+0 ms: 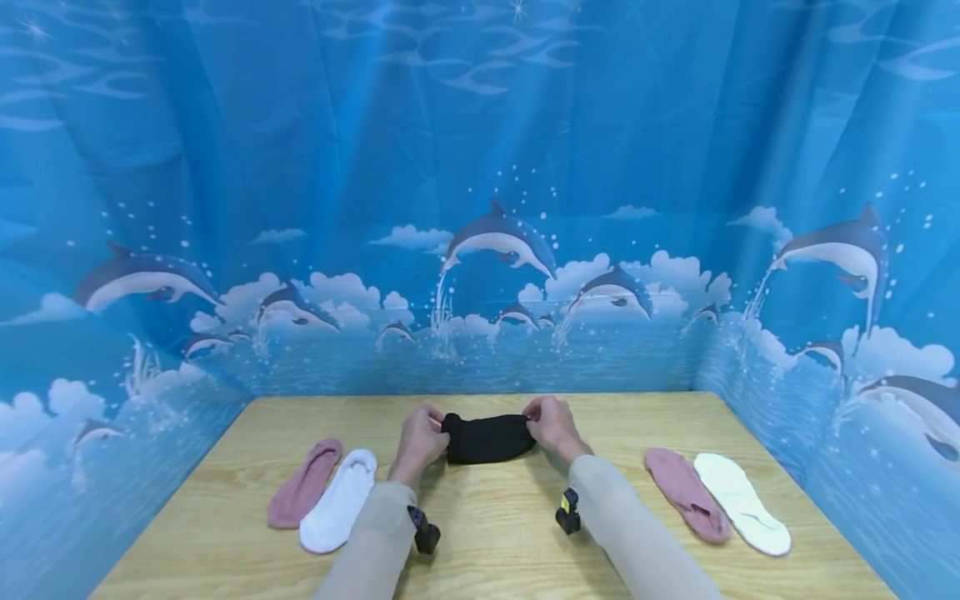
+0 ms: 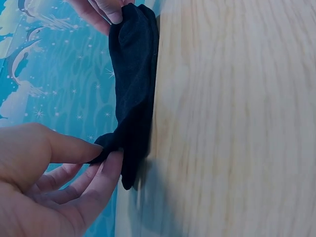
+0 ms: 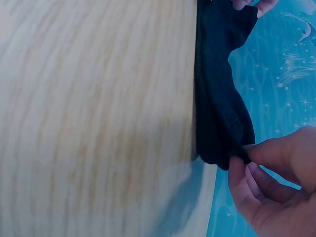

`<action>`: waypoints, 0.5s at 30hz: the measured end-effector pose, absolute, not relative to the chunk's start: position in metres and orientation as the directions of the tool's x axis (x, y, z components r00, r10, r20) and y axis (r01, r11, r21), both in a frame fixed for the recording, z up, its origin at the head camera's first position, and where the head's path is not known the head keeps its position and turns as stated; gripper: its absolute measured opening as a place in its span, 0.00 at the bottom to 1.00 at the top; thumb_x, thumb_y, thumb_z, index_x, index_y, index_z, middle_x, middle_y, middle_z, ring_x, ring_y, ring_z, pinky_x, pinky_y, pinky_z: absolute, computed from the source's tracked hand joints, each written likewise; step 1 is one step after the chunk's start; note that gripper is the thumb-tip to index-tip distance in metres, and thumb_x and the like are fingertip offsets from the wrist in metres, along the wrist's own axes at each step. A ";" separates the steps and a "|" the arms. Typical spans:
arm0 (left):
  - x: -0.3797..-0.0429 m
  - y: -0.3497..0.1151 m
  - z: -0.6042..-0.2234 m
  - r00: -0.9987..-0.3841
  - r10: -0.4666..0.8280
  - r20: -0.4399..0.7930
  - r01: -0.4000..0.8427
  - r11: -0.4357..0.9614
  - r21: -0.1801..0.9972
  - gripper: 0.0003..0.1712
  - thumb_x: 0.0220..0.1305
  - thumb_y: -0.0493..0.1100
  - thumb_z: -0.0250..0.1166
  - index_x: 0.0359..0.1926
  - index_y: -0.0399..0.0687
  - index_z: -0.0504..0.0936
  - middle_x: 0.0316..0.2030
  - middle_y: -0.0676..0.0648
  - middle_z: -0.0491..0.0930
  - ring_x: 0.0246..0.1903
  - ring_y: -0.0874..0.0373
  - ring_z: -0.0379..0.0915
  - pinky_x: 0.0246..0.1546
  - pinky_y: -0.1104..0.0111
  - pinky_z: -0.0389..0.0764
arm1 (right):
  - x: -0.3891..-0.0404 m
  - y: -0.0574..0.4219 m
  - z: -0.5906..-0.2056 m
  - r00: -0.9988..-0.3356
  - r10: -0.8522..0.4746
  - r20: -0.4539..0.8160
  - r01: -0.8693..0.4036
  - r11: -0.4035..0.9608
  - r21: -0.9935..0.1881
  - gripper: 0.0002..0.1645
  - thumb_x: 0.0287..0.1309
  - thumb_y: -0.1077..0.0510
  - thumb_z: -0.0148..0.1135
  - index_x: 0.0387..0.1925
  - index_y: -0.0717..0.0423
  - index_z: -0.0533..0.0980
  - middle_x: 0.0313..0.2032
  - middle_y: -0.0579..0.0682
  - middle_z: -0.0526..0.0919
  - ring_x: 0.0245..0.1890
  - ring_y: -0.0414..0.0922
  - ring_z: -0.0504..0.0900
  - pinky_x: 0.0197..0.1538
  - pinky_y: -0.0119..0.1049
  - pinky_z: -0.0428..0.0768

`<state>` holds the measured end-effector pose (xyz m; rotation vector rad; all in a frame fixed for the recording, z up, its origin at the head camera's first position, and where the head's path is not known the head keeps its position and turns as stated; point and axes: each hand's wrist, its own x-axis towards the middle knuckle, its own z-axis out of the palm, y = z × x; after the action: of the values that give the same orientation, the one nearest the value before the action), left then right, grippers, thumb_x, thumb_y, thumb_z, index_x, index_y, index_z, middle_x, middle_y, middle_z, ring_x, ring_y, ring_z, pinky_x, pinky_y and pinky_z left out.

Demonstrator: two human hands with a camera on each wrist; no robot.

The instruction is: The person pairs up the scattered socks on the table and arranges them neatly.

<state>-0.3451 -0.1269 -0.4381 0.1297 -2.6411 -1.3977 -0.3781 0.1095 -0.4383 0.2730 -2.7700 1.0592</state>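
Observation:
A black sock is stretched sideways between both hands near the far part of the table. My left hand pinches its left end between thumb and fingers. At the opposite end, my right hand pinches a corner of the fabric. In the left wrist view the sock shows folds, and a tip hangs below the pinching fingers. From the right wrist, the sock runs along the table surface, its lower end held by thumb and forefinger.
On the left of the wooden table lie a pink sock and a white sock, side by side. Another pink sock and white sock lie on the right. A blue dolphin-print curtain surrounds the table's back and sides.

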 end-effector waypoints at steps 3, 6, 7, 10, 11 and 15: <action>-0.346 -0.127 -0.440 -0.983 -0.155 0.103 -0.009 0.590 0.807 0.15 0.54 0.27 0.66 0.45 0.33 0.79 0.34 0.37 0.82 0.29 0.51 0.81 0.30 0.63 0.83 | -0.379 0.110 -0.441 -0.968 -0.107 0.226 -0.230 0.737 -0.635 0.09 0.57 0.72 0.66 0.39 0.63 0.86 0.37 0.56 0.89 0.38 0.49 0.85 0.46 0.45 0.86; -0.347 -0.127 -0.442 -0.982 -0.159 0.106 -0.014 0.612 0.791 0.15 0.53 0.27 0.66 0.44 0.35 0.80 0.33 0.38 0.83 0.30 0.50 0.80 0.32 0.62 0.82 | -0.379 0.111 -0.444 -0.969 -0.104 0.225 -0.226 0.742 -0.631 0.09 0.55 0.72 0.66 0.38 0.63 0.86 0.36 0.56 0.89 0.38 0.49 0.85 0.46 0.44 0.86; -0.346 -0.127 -0.442 -0.982 -0.160 0.104 -0.017 0.615 0.788 0.15 0.53 0.27 0.66 0.44 0.35 0.79 0.33 0.39 0.83 0.31 0.50 0.80 0.32 0.62 0.81 | -0.380 0.111 -0.445 -0.969 -0.103 0.225 -0.225 0.745 -0.628 0.10 0.55 0.73 0.66 0.38 0.63 0.86 0.35 0.55 0.88 0.37 0.48 0.85 0.46 0.44 0.86; -0.345 -0.126 -0.443 -0.981 -0.158 0.115 -0.008 0.618 0.786 0.15 0.51 0.27 0.65 0.43 0.35 0.79 0.31 0.39 0.83 0.30 0.50 0.79 0.31 0.63 0.80 | -0.380 0.113 -0.447 -0.971 -0.099 0.219 -0.217 0.748 -0.627 0.10 0.53 0.73 0.65 0.37 0.63 0.86 0.33 0.55 0.88 0.35 0.47 0.85 0.44 0.43 0.86; -0.345 -0.126 -0.443 -0.980 -0.159 0.121 -0.004 0.621 0.784 0.15 0.50 0.26 0.64 0.42 0.35 0.79 0.30 0.40 0.82 0.29 0.51 0.79 0.31 0.63 0.80 | -0.380 0.114 -0.448 -0.971 -0.095 0.217 -0.214 0.749 -0.627 0.10 0.53 0.73 0.65 0.37 0.63 0.86 0.33 0.55 0.88 0.35 0.47 0.85 0.44 0.43 0.86; -0.343 -0.126 -0.443 -0.978 -0.156 0.139 0.007 0.637 0.770 0.15 0.48 0.27 0.63 0.41 0.35 0.79 0.27 0.41 0.82 0.27 0.52 0.76 0.28 0.65 0.77 | -0.379 0.115 -0.451 -0.974 -0.082 0.210 -0.199 0.751 -0.629 0.11 0.52 0.73 0.64 0.36 0.62 0.86 0.33 0.55 0.88 0.35 0.48 0.85 0.45 0.45 0.86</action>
<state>-0.3427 -0.1259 -0.4429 0.1228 -2.6648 -1.2551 -0.3793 0.1155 -0.4507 0.2247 -2.7797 1.0276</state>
